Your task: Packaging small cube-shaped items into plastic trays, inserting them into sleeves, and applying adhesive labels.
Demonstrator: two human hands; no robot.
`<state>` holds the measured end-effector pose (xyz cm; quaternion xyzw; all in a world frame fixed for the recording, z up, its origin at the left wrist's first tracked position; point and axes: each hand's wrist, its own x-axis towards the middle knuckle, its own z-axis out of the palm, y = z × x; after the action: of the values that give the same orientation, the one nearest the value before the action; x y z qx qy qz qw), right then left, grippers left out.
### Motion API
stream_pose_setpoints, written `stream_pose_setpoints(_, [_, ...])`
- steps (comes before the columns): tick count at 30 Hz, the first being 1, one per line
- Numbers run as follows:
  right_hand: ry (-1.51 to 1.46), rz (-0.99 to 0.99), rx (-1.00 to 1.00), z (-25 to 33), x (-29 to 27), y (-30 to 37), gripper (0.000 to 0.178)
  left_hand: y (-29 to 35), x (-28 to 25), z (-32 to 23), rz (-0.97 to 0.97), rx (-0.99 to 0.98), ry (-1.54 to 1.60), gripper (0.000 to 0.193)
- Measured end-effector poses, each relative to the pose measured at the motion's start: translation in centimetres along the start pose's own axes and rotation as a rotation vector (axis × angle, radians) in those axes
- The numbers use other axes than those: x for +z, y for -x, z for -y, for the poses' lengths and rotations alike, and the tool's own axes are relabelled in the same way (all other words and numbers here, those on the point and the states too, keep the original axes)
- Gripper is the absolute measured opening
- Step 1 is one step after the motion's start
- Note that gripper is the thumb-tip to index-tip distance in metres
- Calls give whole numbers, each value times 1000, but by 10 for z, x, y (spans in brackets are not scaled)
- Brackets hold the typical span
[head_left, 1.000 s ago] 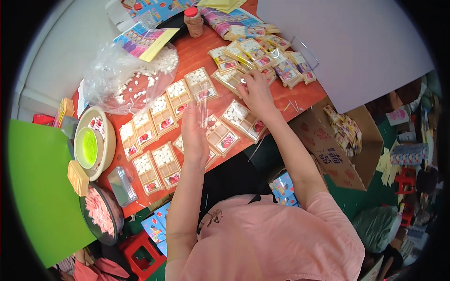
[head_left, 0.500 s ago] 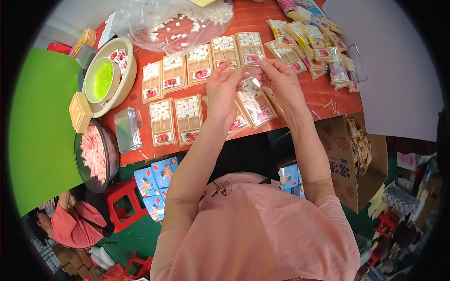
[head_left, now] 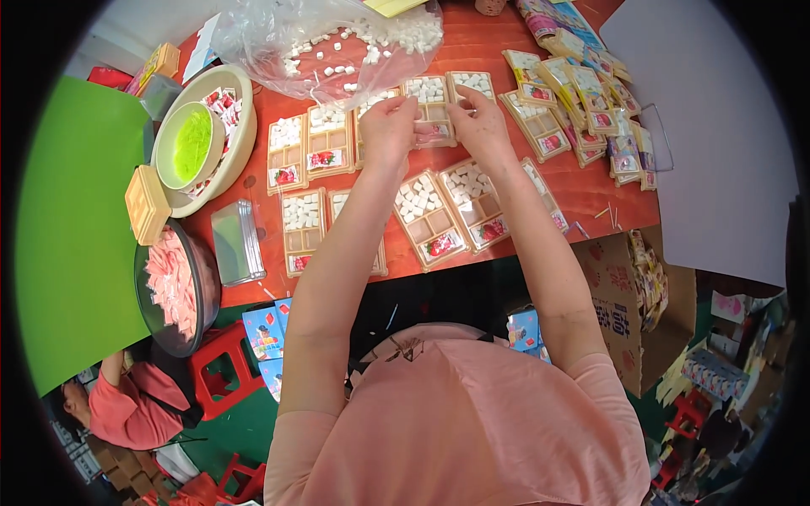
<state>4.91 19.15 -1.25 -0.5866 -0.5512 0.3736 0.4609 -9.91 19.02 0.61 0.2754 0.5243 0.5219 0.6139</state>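
Note:
My left hand (head_left: pixel 391 135) and my right hand (head_left: pixel 483 133) reach to the far row of tan compartment trays, fingers bent in a pinch. Between them a thin clear plastic lid (head_left: pixel 433 126) is held by its sides over one tray (head_left: pixel 429 90); its edges are hard to make out. That tray holds small white marshmallow-like pieces and a red-and-white sachet. Similar trays stand beside it, such as a far-left tray (head_left: pixel 287 152). Closer to me lie more filled trays, among them a slanted tray (head_left: pixel 429 221) and its neighbour (head_left: pixel 477 202) below my right wrist. My forearms hide parts of others.
A clear bag (head_left: pixel 253 42) of white pieces lies at the back. Left are a cream basin (head_left: pixel 242 135) with a green-filled bowl, a dark bowl (head_left: pixel 202 287) of pink packets and stacked clear lids (head_left: pixel 239 240). Packed trays (head_left: pixel 582 93) pile up right; a carton (head_left: pixel 620 312) stands below.
My hands have moved away from me and slightly left with the clear lid, from above the nearer trays to the far row. The whole view has shifted a little.

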Motion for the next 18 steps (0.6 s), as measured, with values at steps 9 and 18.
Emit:
stream_pose_setpoints(9, [-701, 8, 373, 11, -30, -9, 37, -61, -30, -26, -45, 699, -812, 23])
stream_pose_setpoints(18, [-612, 41, 328, 8, -14, -13, 28, -178, -99, -53, 118, 871, -1574, 28])
